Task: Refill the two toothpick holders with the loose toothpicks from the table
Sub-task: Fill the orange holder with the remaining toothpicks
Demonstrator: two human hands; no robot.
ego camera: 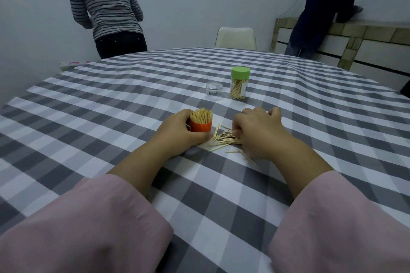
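Broadly, we work at a round desk (pixel 111 99) covered by a grey-and-white checked cloth, with our two pink sleeves entering from the near edge. Beyond the far rim stand a person in a striped top (pixel 104 6) at the left, a person in dark clothing (pixel 319 11) leaning on a tiled counter (pixel 355 37) at the right, and a pale chair back (pixel 235 38) between them. Our left hand (pixel 177 133) has its grip curled round the orange toothpick holder (pixel 200 127), which stands upright on the desk, open-topped and packed with toothpicks. Our right hand (pixel 259 131) rests just beside it, fingers curled down onto the pile of loose toothpicks (pixel 224 139); whether the grip actually pinches any of them we cannot tell, because the hand hides the fingertips. Several toothpicks lie scattered toward us from under that hand. Farther out, near the desk centre, the second holder (pixel 239 86), clear with a green lid fitted, stands upright and partly filled. A small clear cap (pixel 214 89) sits just beside it on its left.
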